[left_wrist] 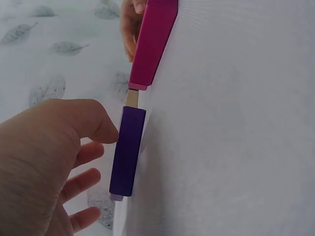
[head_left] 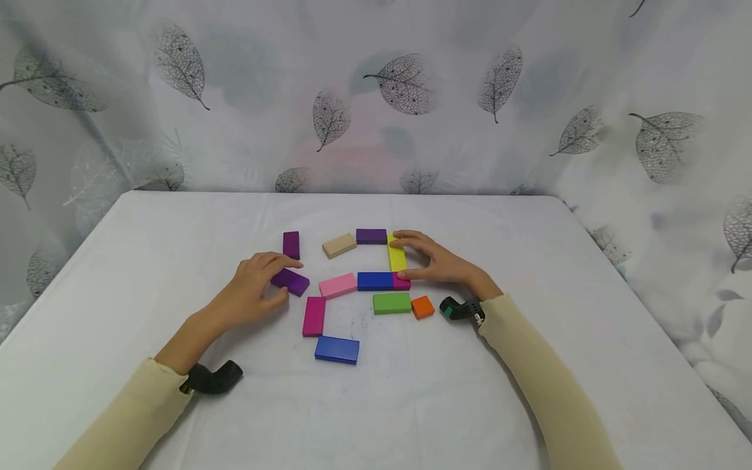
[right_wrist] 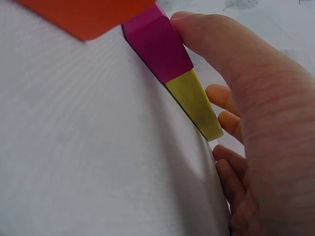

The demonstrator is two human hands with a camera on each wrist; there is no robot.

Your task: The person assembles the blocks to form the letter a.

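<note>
In the head view my left hand (head_left: 249,290) is around the left end of a purple block (head_left: 290,282), fingers over its far side, thumb near its near side. The left wrist view shows the thumb against the purple block (left_wrist: 128,152), with the other fingers spread behind. My right hand (head_left: 443,261) rests its thumb on a small magenta block (head_left: 402,282) and a fingertip on the upright-running yellow block (head_left: 397,256). In the right wrist view the thumb touches the magenta block (right_wrist: 160,49); the other fingers hang relaxed beside the yellow block (right_wrist: 197,105).
Near the hands lie pink (head_left: 338,286), dark blue (head_left: 375,281), green (head_left: 391,303) and orange (head_left: 423,307) blocks. Nearer are a magenta block (head_left: 314,316) and a blue one (head_left: 337,350). Farther back are two purple blocks (head_left: 290,245) (head_left: 371,236) and a tan one (head_left: 339,245).
</note>
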